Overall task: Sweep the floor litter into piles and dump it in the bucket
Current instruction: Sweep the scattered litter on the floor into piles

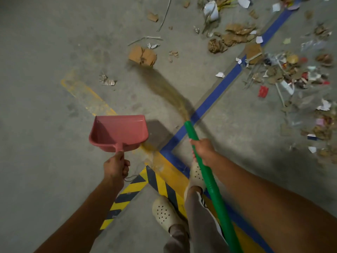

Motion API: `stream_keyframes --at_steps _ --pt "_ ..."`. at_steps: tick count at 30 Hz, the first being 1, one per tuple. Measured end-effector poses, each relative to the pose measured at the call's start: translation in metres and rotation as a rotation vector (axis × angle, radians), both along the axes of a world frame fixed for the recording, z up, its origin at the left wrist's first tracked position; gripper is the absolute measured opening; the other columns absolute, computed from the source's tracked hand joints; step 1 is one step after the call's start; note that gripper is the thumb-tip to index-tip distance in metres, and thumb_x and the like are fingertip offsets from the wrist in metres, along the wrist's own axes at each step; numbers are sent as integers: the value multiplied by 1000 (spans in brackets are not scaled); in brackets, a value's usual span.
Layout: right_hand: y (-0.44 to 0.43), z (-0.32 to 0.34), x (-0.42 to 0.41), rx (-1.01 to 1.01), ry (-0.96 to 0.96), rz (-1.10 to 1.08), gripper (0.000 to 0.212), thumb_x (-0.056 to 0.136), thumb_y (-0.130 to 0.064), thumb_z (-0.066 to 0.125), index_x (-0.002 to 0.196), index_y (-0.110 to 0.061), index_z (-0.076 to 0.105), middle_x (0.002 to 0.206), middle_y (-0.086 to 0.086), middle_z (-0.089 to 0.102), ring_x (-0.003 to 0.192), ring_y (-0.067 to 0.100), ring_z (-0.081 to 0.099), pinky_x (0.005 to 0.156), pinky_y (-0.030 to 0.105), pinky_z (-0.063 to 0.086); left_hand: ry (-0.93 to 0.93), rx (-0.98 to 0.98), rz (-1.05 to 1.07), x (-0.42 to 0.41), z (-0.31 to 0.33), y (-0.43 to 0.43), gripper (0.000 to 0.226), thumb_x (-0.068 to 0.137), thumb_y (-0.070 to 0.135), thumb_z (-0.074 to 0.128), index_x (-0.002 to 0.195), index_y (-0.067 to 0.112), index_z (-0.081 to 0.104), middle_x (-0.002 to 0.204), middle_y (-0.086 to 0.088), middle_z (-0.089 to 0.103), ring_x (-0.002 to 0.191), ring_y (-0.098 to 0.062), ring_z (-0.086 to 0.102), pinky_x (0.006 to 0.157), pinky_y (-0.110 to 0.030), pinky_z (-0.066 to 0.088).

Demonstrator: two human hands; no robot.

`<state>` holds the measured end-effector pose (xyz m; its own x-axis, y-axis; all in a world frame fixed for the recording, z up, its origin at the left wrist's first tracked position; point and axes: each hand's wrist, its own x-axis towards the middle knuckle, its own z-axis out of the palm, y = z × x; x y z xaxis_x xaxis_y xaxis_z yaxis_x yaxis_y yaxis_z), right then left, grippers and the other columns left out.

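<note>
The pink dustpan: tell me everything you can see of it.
The dustpan is salmon pink and looks like moulded plastic: a wide scoop with raised back and side walls and a short handle. Its tray shows no litter. Its open mouth faces away from the person. The left hand grips the handle; nothing else visibly touches it. It appears lifted over the grey floor, its shadow falling to its right.

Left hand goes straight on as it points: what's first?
Beyond the pink dustpan the left hand holds, mostly bare floor; nearest is the crumpled cardboard scrap, slightly left of line. Pan seems raised, so it may pass over.
</note>
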<state>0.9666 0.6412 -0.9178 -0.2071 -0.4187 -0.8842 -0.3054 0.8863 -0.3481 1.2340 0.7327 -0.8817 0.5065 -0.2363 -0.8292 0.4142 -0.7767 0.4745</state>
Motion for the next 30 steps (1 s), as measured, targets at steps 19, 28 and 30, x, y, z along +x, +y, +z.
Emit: stream_keyframes --at_steps 19,28,30 --pt "-56 68 19 -256 28 -31 37 98 -43 57 83 -9 59 61 7 63 43 18 56 43 28 47 31 -67 -111 5 15 -124 42 100 37 56 66 15 43 59 -7 49 36 -12 31 39 -18 21" --pt "-52 54 164 -246 -28 301 31 95 -48 58 94 -18 62 65 5 66 53 21 59 53 40 55 39 1 -70 131 3 -106 32 100 29 60 76 11 51 68 -10 53 45 -14 43 35 -20 29" --pt "-51 43 205 -191 -38 403 33 93 -49 58 93 -17 61 71 8 68 57 24 61 56 41 56 23 15 -59 168 1 -102 28 99 29 62 82 7 55 72 -12 55 48 -15 45 36 -20 31"
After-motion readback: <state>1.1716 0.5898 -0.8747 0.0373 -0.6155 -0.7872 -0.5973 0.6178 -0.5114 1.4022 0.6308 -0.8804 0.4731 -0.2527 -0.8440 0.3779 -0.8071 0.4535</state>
